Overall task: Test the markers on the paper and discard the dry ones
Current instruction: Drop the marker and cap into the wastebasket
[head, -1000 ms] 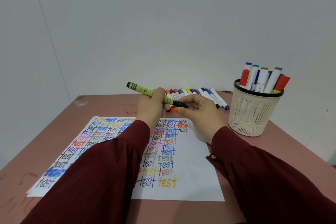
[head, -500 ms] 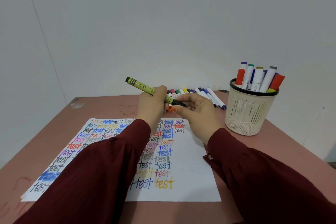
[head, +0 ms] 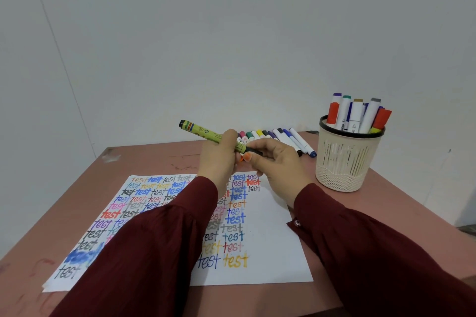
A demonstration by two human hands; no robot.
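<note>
My left hand grips the barrel of a yellow-green marker, held above the far edge of the paper with its back end pointing up and left. My right hand pinches the marker's black cap end. Whether the cap is on or partly off is hidden by the fingers. The white paper lies under my forearms, covered with the word "test" in many colours. My sleeves hide its middle.
A row of several markers lies on the table behind my hands. A cream mesh cup with several thick markers stands at the right. The reddish table ends at a white wall.
Both hands keep their hold on the yellow-green marker and stay in nearly the same place. The camera has shifted a little.
</note>
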